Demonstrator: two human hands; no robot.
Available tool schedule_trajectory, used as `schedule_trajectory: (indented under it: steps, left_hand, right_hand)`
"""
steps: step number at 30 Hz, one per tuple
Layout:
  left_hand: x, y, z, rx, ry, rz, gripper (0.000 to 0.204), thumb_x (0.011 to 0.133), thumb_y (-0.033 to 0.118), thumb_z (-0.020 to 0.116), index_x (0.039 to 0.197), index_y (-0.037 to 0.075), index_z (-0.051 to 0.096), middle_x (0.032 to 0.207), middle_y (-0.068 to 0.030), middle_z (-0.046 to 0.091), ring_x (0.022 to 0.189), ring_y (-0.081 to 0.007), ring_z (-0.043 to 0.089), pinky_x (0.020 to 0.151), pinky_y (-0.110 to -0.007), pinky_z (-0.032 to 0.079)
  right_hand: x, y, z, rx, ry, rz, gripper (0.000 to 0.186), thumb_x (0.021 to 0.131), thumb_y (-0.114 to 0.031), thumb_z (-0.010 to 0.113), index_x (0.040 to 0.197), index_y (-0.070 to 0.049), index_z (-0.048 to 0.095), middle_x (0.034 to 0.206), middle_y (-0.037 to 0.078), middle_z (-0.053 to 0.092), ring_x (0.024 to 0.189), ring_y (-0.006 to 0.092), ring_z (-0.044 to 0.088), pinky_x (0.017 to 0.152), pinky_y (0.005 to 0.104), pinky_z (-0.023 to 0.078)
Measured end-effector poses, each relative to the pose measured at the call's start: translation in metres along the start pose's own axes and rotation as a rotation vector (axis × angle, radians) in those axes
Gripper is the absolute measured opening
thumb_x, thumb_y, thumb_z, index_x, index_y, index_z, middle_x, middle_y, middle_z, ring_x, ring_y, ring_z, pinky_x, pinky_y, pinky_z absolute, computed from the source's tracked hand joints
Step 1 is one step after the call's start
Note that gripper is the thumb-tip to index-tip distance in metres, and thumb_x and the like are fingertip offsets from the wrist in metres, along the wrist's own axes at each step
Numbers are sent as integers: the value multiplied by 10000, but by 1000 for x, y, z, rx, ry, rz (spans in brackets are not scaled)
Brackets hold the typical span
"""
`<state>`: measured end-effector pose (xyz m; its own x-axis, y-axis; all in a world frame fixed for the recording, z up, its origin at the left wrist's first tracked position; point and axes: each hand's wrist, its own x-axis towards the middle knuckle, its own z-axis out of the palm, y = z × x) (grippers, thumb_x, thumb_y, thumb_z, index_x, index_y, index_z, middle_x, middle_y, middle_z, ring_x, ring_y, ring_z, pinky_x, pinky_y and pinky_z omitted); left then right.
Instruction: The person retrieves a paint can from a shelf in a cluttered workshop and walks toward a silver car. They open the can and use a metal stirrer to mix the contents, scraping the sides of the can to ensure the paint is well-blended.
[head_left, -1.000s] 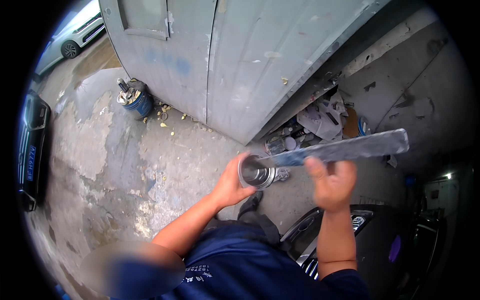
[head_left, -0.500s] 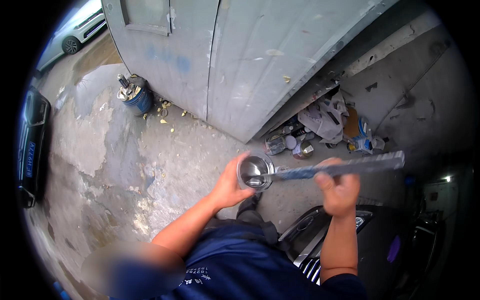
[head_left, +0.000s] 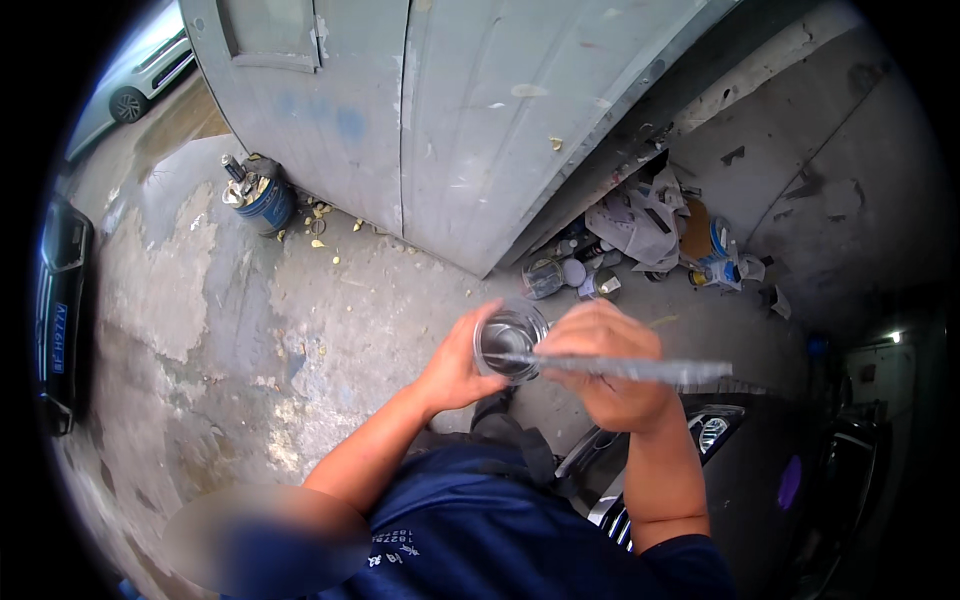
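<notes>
My left hand (head_left: 450, 368) is wrapped round the side of a clear cup (head_left: 515, 305) with dark grey, shiny liquid inside. In my right hand (head_left: 620, 390) is a long, flat grey stir stick (head_left: 685, 372), somewhat blurred. One end of the stick reaches into the cup; the other sticks out to the right, past my hand. My right fingers are closed on it near the cup's right rim, and they partly hide its middle. Whether the tip touches the cup's bottom cannot be seen.
Ahead is a grey metal panel wall (head_left: 400, 130). Jars, cans and crumpled paper (head_left: 635, 220) lie by its right end. A blue bucket (head_left: 268, 207) full of rubbish stands at the left. A dark car (head_left: 740, 500) is close on my right; another car's front (head_left: 62, 300) is far left.
My right hand has moved left, closer to the cup, and now grips the stick lower down. The stick has tilted differently. My left hand still holds the cup; the view has shifted slightly.
</notes>
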<state>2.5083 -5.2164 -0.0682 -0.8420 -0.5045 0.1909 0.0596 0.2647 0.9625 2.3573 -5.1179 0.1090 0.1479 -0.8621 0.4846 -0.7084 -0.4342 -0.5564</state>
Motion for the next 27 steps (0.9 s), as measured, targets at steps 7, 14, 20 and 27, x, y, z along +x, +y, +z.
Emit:
schedule_trajectory:
  steps: [7,14,20,27]
  left_hand:
    - [4,-7,2,-17,-63,30,921,633,193,785,1423,44,336,1346,-213,463,1263,-370,452,1070,-425,367]
    - [8,-3,1,-30,-125,-4,914,638,211,782,1422,40,344,1368,-212,454,1273,-360,451,1075,-417,360]
    - [9,-5,-4,-49,-144,23,920,639,227,788,1423,37,345,1359,-212,468,1271,-356,456,1073,-415,361]
    - [11,-1,-2,-80,-183,52,924,634,205,783,1431,45,344,1366,-203,467,1283,-349,450,1078,-409,356]
  right_hand:
    - [-9,4,-14,39,235,363,124,780,-28,723,883,-25,655,813,101,663,766,239,633,692,340,497]
    - [-27,4,-42,130,263,426,143,809,-17,689,942,-7,638,828,102,687,745,229,625,705,358,498]
    - [-24,-5,-34,120,9,79,127,805,-20,692,920,5,644,879,126,660,772,230,622,717,322,497]
    - [-11,-1,-19,71,52,64,112,839,-84,685,918,-11,656,812,62,648,727,167,625,652,309,488]
